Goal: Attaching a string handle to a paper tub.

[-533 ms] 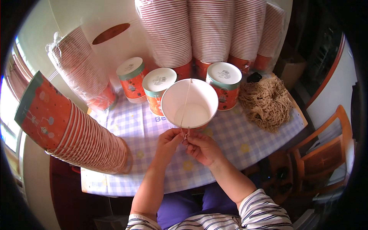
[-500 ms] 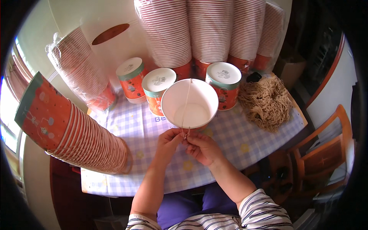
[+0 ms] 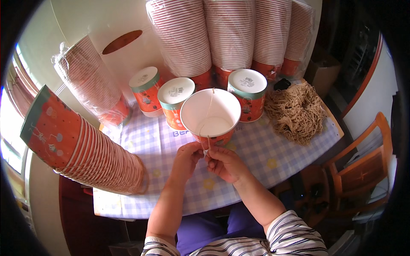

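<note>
A white-lined, orange paper bucket [image 3: 215,126] stands mouth up and tilted toward me. A thin tan cord [image 3: 210,106] runs from its far rim across the mouth to the near rim. Just in front of that near rim, my left hand [image 3: 187,160] pinches the cord's end, fingers closed. Close beside it, my right hand [image 3: 226,163] is closed on the same cord, thumb and forefinger together. Between the fingertips the cord forms a small knot or loop, too small to make out fully.
A tall leaning stack of orange buckets [image 3: 96,155] with cords round it stands left. Upturned buckets [image 3: 176,90] sit behind the open one. Plastic-wrapped bucket stacks [image 3: 179,38] line the back. A heap of tan cords [image 3: 297,113] lies right on the checked tablecloth [image 3: 252,170].
The bucket has tipped slightly, so more of its orange front shows above my fingers. My hands stay at the near rim, the fingers having shifted a little on the cord.
</note>
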A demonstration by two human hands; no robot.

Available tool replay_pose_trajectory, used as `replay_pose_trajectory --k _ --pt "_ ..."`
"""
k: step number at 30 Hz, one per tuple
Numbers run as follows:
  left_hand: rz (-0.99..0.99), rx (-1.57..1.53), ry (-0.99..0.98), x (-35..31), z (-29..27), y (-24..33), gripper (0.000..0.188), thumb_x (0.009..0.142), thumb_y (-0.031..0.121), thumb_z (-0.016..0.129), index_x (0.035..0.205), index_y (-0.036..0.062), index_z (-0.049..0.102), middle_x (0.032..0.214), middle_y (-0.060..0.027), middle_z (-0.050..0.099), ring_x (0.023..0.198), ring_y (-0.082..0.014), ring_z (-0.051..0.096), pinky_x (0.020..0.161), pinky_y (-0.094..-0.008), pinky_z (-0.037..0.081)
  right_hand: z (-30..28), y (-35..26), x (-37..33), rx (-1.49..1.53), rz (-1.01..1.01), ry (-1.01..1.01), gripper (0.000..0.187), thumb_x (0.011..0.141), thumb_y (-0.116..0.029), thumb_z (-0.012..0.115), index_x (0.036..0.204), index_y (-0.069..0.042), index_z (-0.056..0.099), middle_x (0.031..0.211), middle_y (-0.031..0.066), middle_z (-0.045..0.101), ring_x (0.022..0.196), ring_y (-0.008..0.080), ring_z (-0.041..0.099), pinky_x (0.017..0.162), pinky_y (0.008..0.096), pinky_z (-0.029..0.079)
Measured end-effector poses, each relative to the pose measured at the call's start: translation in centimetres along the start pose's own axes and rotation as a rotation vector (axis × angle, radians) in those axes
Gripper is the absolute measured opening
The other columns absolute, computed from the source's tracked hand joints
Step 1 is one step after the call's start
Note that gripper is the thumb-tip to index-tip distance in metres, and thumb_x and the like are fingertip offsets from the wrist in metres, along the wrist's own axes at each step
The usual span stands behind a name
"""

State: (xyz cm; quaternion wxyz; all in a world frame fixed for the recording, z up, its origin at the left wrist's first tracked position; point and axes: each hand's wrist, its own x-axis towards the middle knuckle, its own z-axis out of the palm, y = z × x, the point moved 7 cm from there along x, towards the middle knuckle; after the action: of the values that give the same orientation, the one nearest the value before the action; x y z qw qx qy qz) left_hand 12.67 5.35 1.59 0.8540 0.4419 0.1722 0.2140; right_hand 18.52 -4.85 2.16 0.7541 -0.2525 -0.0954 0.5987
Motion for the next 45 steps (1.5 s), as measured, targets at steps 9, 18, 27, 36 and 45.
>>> replay_pose_trajectory --k 9,18,27,36,45 --pt "-0.082 0.086 -0.123 -0.4 2.1 0.3 0.011 0.085 0.007 0.058 0.093 0.0013 0.063 0.084 -0.0069 0.064 0.075 -0.0149 0.06 0.066 -0.0252 0.048 0.3 -0.4 -0.1 -0.082 0.026 0.021 0.012 0.087 -0.018 0.062 0.096 -0.01 0.062 0.077 0.0008 0.061 0.061 0.0086 0.053 0.059 0.0257 0.044" --pt "-0.102 0.047 -0.038 0.1 2.7 0.2 0.011 0.082 0.004 0.057 0.092 0.0016 0.063 0.088 -0.0094 0.065 0.075 -0.016 0.062 0.068 -0.0264 0.049 -1.0 -0.1 0.4 -0.111 -0.014 0.056 0.014 0.086 -0.012 0.061 0.099 -0.009 0.062 0.08 0.0011 0.061 0.062 0.0078 0.052 0.055 0.0207 0.042" --pt "-0.034 0.041 0.028 -0.4 3.9 2.0 0.009 0.083 0.01 0.061 0.087 0.0025 0.064 0.071 -0.0039 0.061 0.055 -0.01 0.052 0.048 -0.0257 0.04 -1.1 0.2 0.2 -0.213 0.017 0.078 0.011 0.082 -0.01 0.063 0.091 -0.005 0.062 0.081 0.0053 0.061 0.061 0.0096 0.052 0.056 0.0214 0.041" --pt "-0.05 0.127 0.149 -0.3 5.2 2.1 0.011 0.084 0.013 0.062 0.076 0.0063 0.06 0.054 0.0036 0.046 0.042 -0.0063 0.039 0.037 -0.0233 0.029 -1.3 0.1 0.1 -0.281 0.035 0.11 0.009 0.081 -0.013 0.063 0.084 -0.005 0.062 0.075 0.0058 0.061 0.057 0.0104 0.051 0.053 0.0232 0.042" --pt "-0.003 0.231 0.191 -0.3 4.9 2.3 0.015 0.079 0.016 0.068 0.08 0.0006 0.066 0.065 -0.0008 0.06 0.048 -0.0054 0.046 0.041 -0.0212 0.031 -1.5 0.1 0.1 -0.298 0.055 0.111 0.006 0.078 -0.009 0.063 0.081 -0.004 0.061 0.073 0.0062 0.06 0.058 0.0132 0.054 0.055 0.027 0.044"
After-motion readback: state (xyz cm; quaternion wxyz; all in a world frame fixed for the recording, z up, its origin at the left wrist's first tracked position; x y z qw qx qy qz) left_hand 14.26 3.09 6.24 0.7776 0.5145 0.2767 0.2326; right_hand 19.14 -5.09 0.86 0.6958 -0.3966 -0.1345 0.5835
